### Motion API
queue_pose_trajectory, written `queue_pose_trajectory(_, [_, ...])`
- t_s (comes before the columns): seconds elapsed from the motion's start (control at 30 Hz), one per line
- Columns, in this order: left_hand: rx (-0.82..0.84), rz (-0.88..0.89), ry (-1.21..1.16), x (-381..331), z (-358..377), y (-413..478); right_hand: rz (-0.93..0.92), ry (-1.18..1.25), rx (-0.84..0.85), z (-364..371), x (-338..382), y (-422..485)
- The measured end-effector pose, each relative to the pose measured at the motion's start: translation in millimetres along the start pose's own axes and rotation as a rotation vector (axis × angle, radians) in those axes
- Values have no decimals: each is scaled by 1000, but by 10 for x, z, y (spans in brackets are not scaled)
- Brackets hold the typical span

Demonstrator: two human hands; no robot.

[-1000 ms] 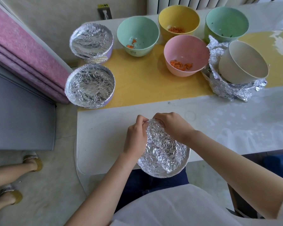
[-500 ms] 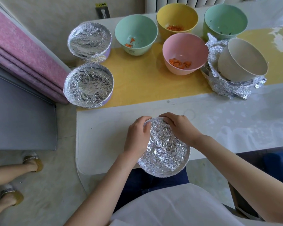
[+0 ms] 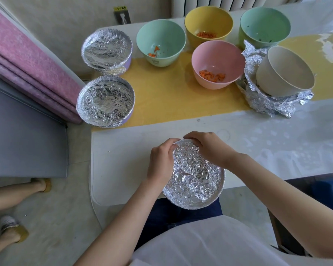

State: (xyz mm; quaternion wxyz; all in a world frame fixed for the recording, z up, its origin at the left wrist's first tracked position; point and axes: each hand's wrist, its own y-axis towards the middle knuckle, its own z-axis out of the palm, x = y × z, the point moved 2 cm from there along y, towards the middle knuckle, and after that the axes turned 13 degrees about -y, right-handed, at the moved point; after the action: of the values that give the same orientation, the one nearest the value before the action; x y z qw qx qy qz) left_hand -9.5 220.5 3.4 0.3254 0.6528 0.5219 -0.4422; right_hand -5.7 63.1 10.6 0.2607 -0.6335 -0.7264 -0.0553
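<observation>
A bowl covered with crinkled aluminium foil (image 3: 195, 179) is tilted toward me at the near edge of the white table (image 3: 123, 160), partly over my lap. My left hand (image 3: 161, 162) grips its left rim, fingers curled over the foil edge. My right hand (image 3: 206, 146) is curled over the far rim, pressing the foil there. Two other foil-covered bowls stand at the table's left: one nearer (image 3: 105, 101), one behind it (image 3: 107, 48).
On the yellow mat (image 3: 171, 96) stand a green bowl (image 3: 161, 43), a yellow bowl (image 3: 209, 25) and a pink bowl (image 3: 218, 64) holding orange pieces, plus another green bowl (image 3: 264, 27). A beige bowl (image 3: 284, 72) leans on loose foil (image 3: 267, 104). Another person's legs (image 3: 13, 192) are at left.
My right hand has slid a little left along the far rim of the foil-covered bowl. The left hand keeps its grip. The bowl stays in place.
</observation>
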Motion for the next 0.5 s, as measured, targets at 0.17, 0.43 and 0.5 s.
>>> queue_pose_trajectory(0.17, [-2,-43,32,10,37,-38,-37,-24,-55,2,60,22])
queue_pose_trajectory(0.43, [-79,-51,-4,38,24,-45,-29,-112,-87,21,29,11])
queue_pose_trajectory(0.5, [-80,-55,1,32,20,-44,-20,-131,-66,6,28,17])
